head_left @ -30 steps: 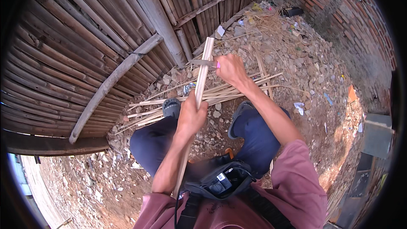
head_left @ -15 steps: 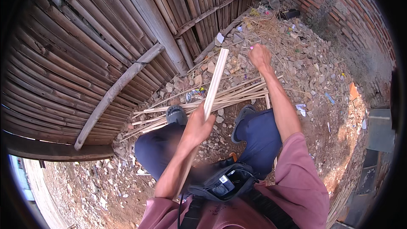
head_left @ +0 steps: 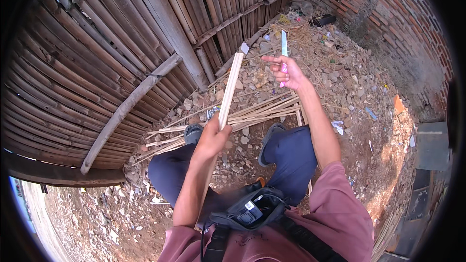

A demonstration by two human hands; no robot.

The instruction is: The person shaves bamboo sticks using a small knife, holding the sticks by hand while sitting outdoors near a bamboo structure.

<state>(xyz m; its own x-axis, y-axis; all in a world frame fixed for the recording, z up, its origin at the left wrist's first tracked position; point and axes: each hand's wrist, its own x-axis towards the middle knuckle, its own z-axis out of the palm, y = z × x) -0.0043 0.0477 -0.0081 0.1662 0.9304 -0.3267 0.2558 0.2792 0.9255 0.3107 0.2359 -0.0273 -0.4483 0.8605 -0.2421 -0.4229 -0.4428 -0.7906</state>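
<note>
My left hand (head_left: 212, 139) is wrapped round a pale bamboo strip (head_left: 231, 87), perhaps a few held together. Its upper end points away from me and its lower part runs down along my forearm. Ahead and to the right, my right hand (head_left: 294, 76) holds a knife (head_left: 284, 43) with a pink handle, blade upward. The index finger of that hand stretches toward the left while other fingers curl by the handle. The blade stands apart from the strip. Beyond my feet, a loose pile of similar strips (head_left: 264, 111) lies on the ground.
A bamboo wall (head_left: 102, 53) rises on the left, and a brick wall (head_left: 412, 29) stands at the far right. Stony rubble (head_left: 349, 75) with litter covers the ground. An open dark waist bag (head_left: 247, 211) sits at my lap, between my bent legs.
My right hand has turned and its fingers have loosened, so the knife blade now shows upright. The hand sits slightly lower. The strip in my left hand has shifted a little left.
</note>
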